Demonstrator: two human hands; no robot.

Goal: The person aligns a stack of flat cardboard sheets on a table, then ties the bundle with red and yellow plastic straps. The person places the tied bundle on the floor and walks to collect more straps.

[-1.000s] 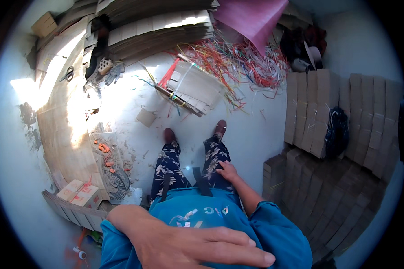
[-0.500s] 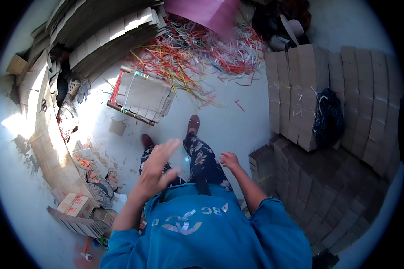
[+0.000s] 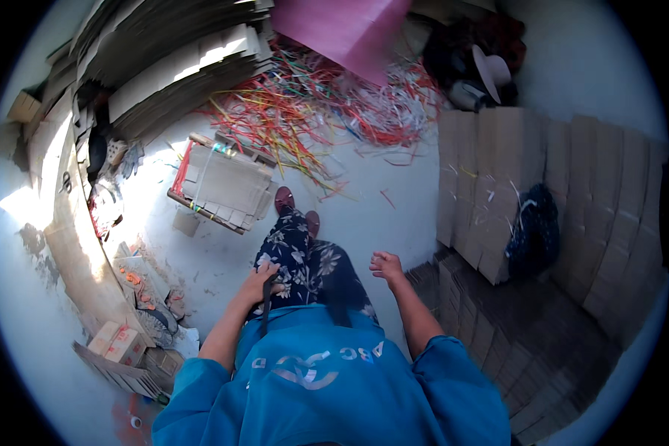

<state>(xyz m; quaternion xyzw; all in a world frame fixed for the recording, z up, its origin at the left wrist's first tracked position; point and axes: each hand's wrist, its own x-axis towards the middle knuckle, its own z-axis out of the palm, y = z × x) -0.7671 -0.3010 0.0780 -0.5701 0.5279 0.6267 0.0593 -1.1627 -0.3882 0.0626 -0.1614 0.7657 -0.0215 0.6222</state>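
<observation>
My left hand (image 3: 263, 281) hangs in front of my thigh, next to the flowered trousers (image 3: 281, 249) and a dark strap (image 3: 267, 303). Its thumb and fingers stand a little apart, with nothing seen between them. Out to the right, over the floor, my right hand (image 3: 386, 265) has its fingers curled in and holds nothing that shows. Ahead on the left, a wooden-edged frame holds a stack of flat cardboard pieces (image 3: 227, 183), with coloured straps across it. One of my shoes (image 3: 284, 198) is close beside that stack.
Loose red, yellow and white strapping strips (image 3: 334, 108) lie heaped beyond, under a pink sheet (image 3: 338, 30). Tall bundles of folded cardboard (image 3: 490, 189) line the right side, with a dark patterned cloth (image 3: 534, 230). More cardboard stacks (image 3: 178, 74) rise at the far left. A small carton (image 3: 117, 342) sits lower left.
My left hand has dropped from its raised place to my thigh. I have stepped closer to the framed cardboard stack. My right hand stays out to the side, fingers still curled.
</observation>
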